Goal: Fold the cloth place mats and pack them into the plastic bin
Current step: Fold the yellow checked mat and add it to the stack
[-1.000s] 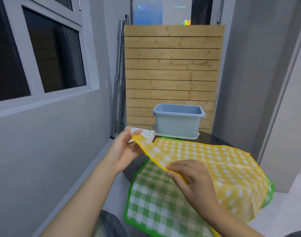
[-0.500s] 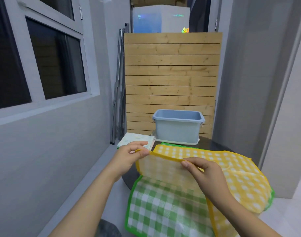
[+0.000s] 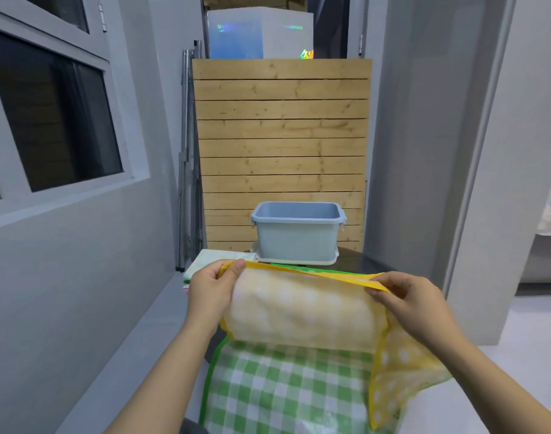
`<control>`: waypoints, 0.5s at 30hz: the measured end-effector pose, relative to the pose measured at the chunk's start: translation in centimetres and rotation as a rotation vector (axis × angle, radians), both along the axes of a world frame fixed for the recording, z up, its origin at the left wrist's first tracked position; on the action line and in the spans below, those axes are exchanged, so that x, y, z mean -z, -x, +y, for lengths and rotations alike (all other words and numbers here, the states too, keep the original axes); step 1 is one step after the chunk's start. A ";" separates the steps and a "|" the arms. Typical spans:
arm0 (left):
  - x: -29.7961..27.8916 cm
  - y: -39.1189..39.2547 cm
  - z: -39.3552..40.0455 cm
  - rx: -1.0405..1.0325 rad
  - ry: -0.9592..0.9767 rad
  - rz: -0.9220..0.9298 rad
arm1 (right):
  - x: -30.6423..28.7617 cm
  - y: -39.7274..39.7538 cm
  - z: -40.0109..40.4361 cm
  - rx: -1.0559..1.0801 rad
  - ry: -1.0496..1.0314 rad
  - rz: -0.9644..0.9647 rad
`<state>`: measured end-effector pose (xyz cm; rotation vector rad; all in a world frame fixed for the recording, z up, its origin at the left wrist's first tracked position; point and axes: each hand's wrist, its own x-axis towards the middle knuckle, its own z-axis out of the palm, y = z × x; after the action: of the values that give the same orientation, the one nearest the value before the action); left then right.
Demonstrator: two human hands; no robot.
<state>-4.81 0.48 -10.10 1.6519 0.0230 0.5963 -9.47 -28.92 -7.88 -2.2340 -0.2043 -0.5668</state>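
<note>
Currently both hands pinch the yellow gingham place mat (image 3: 302, 314) by its bound edge: left hand (image 3: 213, 291) at 9 o'clock, right hand (image 3: 415, 303) at 3. Thin, limp, light; hold corners. Green checked mat (image 3: 286, 389) beneath; blue plastic bin (image 3: 297, 236) at 12.

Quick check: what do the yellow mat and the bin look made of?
Yellow mat: thin woven cloth, apparently, matte; it sags and lets light through where both hands lift it. Bin: grey-blue moulded plastic, smooth, with a faint sheen and a rolled rim.
</note>
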 end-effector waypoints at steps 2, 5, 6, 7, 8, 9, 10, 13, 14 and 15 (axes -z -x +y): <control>0.1 -0.6 -0.5 -0.052 -0.056 -0.012 | -0.4 -0.5 -1.0 -0.025 0.033 0.097; 0.0 -1.5 -1.5 -0.081 -0.090 -0.039 | -1.0 -1.6 -1.8 -0.117 0.050 0.279; 0.2 -2.0 -1.6 -0.090 -0.110 -0.034 | -1.1 -2.1 -1.8 -0.135 0.033 0.322; 0.5 -2.6 -1.6 -0.100 -0.140 -0.017 | -1.1 -2.7 -1.8 -0.150 0.001 0.361; 0.8 -3.2 -1.5 -0.102 -0.170 0.012 | -0.9 -3.5 -1.7 -0.161 -0.031 0.400; 1.3 -3.9 -1.3 -0.090 -0.199 0.045 | -0.5 -4.4 -1.6 -0.161 -0.038 0.431; 1.9 -4.7 -1.2 -0.074 -0.227 0.081 | 0.0 -5.4 -1.6 -0.152 -0.014 0.456; 4.2 -6.4 -1.0 -0.068 -0.347 0.185 | 2.6 -8.5 -1.5 -0.113 0.191 0.552; 5.1 -6.9 -1.0 -0.072 -0.390 0.222 | 3.6 -9.4 -1.4 -0.111 0.287 0.587; 5.9 -7.2 -1.0 -0.073 -0.437 0.251 | 4.6 -10.2 -1.2 -0.113 0.375 0.616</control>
<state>2.36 -0.56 -15.99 2.1516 0.1453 0.4646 0.74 -30.13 -12.44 -2.6203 -0.1206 0.2560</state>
